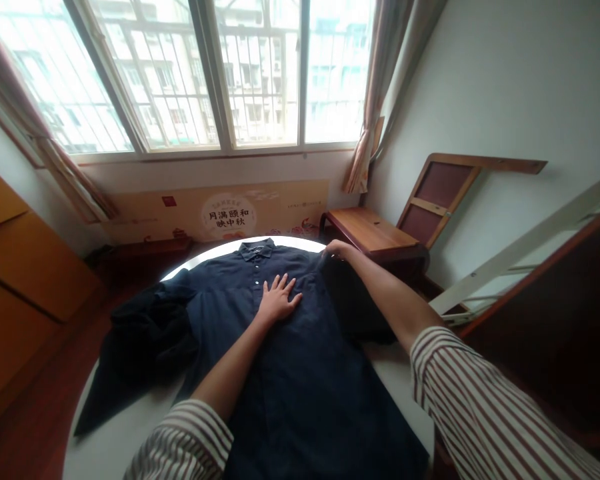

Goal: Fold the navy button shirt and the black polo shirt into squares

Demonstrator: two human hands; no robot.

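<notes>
A dark navy button-up shirt [290, 373] lies front side up across a round white table [105, 440], its collar at the far edge. My left hand [279, 298] rests flat on the chest, just right of the buttons, fingers spread. At the shirt's right shoulder, my right hand [337, 250] has its fingers closed on the cloth near the sleeve seam. The right sleeve hangs partly behind my forearm. To the left, a bunched dark garment or sleeve [153, 327] lies on the table; I cannot tell whether it belongs to the shirt.
Beyond the table stands a low wooden side table [373, 227], with a wooden frame [440, 193] leaning at the wall. A white ladder-like rail [510, 260] slants at the right. An orange-brown cabinet [25, 287] stands left. A printed banner [220, 210] runs below the windows.
</notes>
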